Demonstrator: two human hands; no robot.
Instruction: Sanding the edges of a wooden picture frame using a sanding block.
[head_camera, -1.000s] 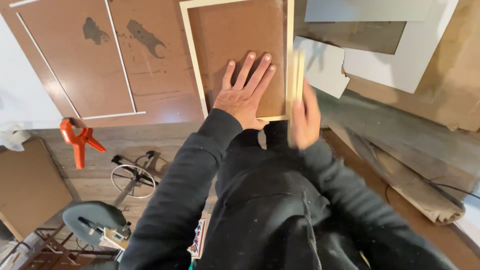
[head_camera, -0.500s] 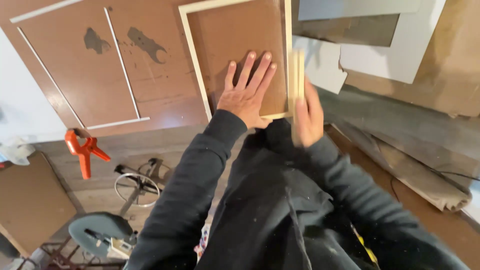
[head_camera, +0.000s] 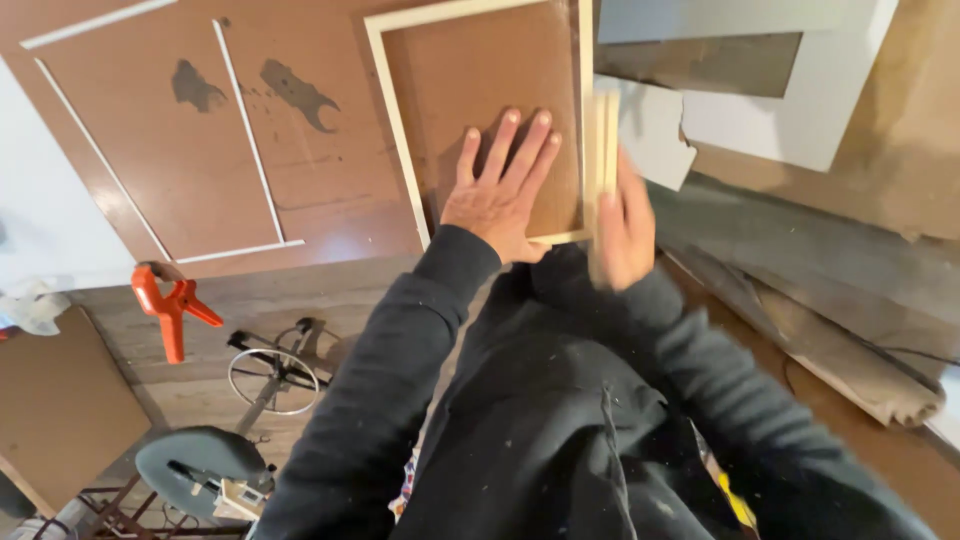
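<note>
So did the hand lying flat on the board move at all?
No. The left hand stays flat on the same spot of the board, near the frame's lower right corner; only the camera shifted a little.

You have one view only, from the camera on your head, pointing steeply down past your chest and dark sleeves. It sits close above your left hand (head_camera: 498, 190) and right hand (head_camera: 625, 230), which fill the middle. The brown board (head_camera: 200, 150) runs along the top edge, the plank floor (head_camera: 250, 300) lies lower left. No second view shares the scene.
</note>
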